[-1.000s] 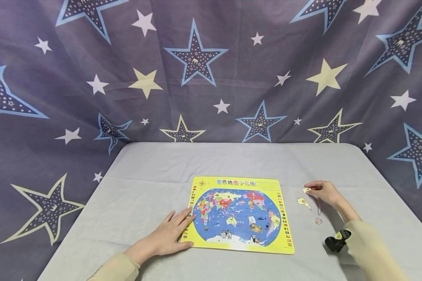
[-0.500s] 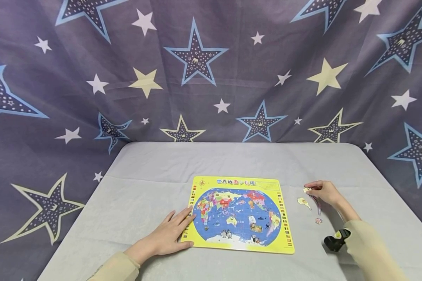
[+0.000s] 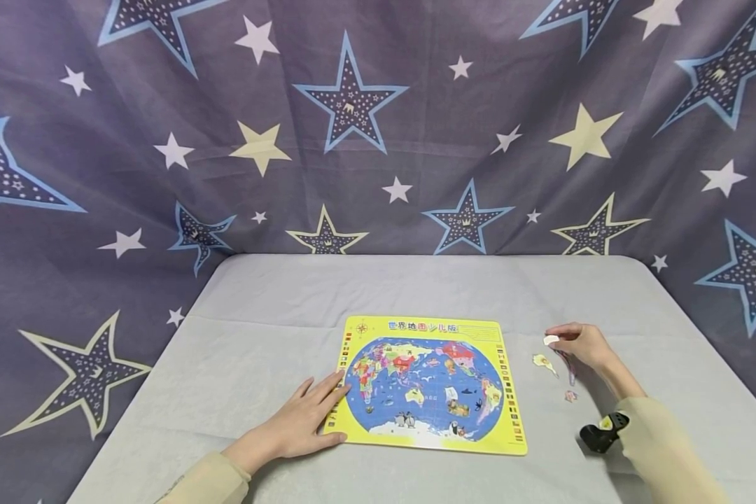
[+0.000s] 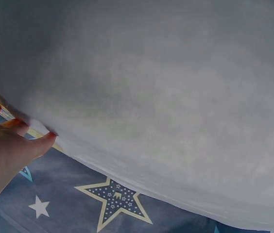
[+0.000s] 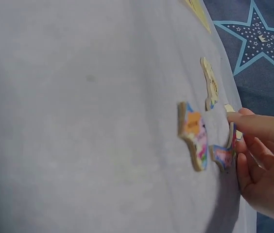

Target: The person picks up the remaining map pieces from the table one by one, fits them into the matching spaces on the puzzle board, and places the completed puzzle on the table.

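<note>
A world map puzzle board with a yellow border lies on the table. My left hand rests on its left edge, fingers spread; the left wrist view shows this hand at the board's edge. Right of the board, my right hand pinches a small pale puzzle piece between thumb and fingers. Below that hand lie a cream puzzle piece, a long curved pink piece partly hidden by the hand, and a small pink piece. The right wrist view shows these loose pieces beside the right hand.
A pale grey cloth covers the table. Behind it hangs a dark curtain printed with stars. A black device is worn at the right wrist.
The piece pinched in my right hand has turned slightly, and its face now looks plain white in the head view. Both hands stay in place, and the board has not moved.
</note>
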Tool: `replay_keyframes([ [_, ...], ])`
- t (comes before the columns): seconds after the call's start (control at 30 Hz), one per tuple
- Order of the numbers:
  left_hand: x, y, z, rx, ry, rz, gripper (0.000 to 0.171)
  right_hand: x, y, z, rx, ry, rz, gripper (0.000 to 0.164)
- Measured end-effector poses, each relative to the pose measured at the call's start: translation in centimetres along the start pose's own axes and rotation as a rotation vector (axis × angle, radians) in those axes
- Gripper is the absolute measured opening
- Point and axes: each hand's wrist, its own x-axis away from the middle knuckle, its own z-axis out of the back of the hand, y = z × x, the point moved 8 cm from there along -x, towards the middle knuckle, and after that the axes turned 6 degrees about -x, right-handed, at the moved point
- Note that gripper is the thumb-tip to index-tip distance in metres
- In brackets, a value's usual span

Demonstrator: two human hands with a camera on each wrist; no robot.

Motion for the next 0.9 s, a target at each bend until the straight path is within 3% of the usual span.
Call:
replay_keyframes([
  [0.27,0.0,0.0,0.0,0.003,-0.004,0.001,0.077,0.2,0.0,0.1,-0.059,0.002,0.004,0.031],
  [0.9,-0.2,-0.3,-0.3,-0.004,-0.008,0.008,0.078,0.5,-0.7,1.1,-0.047,0.052,-0.023,0.031],
])
